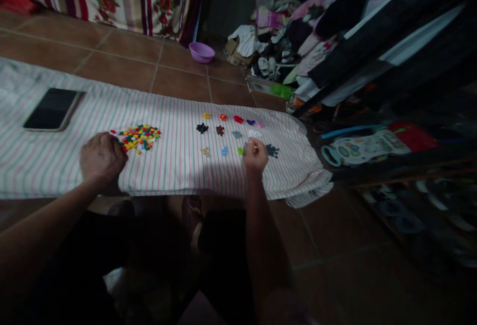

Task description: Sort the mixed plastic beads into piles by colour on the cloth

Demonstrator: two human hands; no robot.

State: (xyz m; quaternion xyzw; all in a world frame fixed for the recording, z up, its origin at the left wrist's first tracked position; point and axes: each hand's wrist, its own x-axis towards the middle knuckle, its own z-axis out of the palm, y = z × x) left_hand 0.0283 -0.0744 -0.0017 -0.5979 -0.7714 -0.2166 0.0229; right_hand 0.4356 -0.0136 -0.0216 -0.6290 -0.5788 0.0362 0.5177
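My left hand (103, 156) rests on the striped cloth (179, 166) with its fingers curled closed. It touches the left edge of a mixed heap of small coloured pieces (139, 137); anything under its fingers is hidden. My right hand (256, 155) is closed in a pinch just below a little pile of white pieces (255, 133); what it holds, if anything, is too small to make out. Around it lie single-colour piles: lime green pieces (240, 151), grey pieces (236, 134), dark grey pieces (273, 151), light blue pieces (224, 151) and brown pieces (220, 130).
A smartphone (52, 110) lies on the cloth at the left. More piles, such as black pieces (202, 128) and red pieces (238, 119), sit farther left and behind. Beyond the cloth, a purple basin (201, 52) stands on the tiled floor near heaped clothes (309, 41).
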